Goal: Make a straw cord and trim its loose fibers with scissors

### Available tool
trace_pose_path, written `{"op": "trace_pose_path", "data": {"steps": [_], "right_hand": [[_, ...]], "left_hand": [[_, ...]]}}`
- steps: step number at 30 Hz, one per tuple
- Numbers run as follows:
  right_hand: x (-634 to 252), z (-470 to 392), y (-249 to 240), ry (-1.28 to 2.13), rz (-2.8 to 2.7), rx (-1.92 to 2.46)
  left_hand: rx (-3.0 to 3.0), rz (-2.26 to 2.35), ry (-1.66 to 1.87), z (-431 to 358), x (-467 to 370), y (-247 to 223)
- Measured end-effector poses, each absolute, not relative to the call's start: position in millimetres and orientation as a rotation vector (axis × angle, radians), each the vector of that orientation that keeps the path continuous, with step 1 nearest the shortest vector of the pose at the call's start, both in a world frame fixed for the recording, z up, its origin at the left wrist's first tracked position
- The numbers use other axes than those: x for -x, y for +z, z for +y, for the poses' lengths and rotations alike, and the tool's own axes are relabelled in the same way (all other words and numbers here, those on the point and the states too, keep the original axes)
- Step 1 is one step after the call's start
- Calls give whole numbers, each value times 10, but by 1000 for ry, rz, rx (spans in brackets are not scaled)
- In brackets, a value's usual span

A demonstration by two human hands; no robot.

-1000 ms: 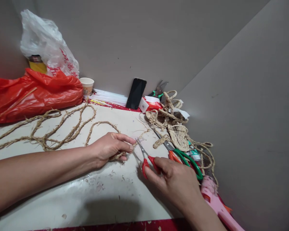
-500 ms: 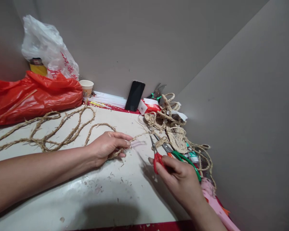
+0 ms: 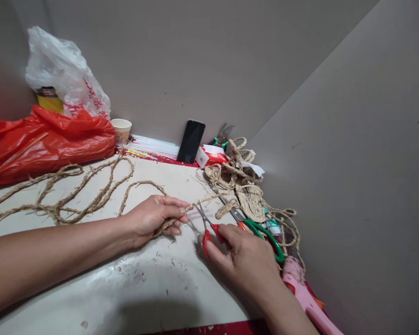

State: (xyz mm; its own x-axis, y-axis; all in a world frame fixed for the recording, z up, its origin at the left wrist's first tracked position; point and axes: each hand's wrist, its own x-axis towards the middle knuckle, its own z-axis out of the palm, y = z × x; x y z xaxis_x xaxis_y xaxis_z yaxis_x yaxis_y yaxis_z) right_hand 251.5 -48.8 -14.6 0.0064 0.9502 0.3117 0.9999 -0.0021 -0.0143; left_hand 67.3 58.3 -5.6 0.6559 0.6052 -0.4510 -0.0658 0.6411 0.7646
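One tan braided straw cord (image 3: 192, 207), small red-handled steel scissors (image 3: 206, 235).
Left hand (image 3: 155, 215) pinches the cord above the white tabletop (image 3: 91, 288); right hand (image 3: 246, 253) grips the scissors, blades (image 3: 203, 215) parted near the cord.

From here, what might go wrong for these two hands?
The red-handled scissors are parted close to the left hand, so a slip might nick it. They also sit right by the held braided rope, so a careless snip could spoil it. The right hand might knock the green-handled shears lying beside it.
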Motion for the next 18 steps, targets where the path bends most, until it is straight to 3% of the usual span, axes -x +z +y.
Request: {"op": "trace_pose_path", "data": {"steps": [5, 18], "right_hand": [[-2485, -511, -151, -387, -2092, 2106], [-2454, -515, -134, -194, -2117, 2078]], "left_hand": [[-881, 782, 428, 556, -682, -87], [-972, 841, 463, 569, -697, -116]]}}
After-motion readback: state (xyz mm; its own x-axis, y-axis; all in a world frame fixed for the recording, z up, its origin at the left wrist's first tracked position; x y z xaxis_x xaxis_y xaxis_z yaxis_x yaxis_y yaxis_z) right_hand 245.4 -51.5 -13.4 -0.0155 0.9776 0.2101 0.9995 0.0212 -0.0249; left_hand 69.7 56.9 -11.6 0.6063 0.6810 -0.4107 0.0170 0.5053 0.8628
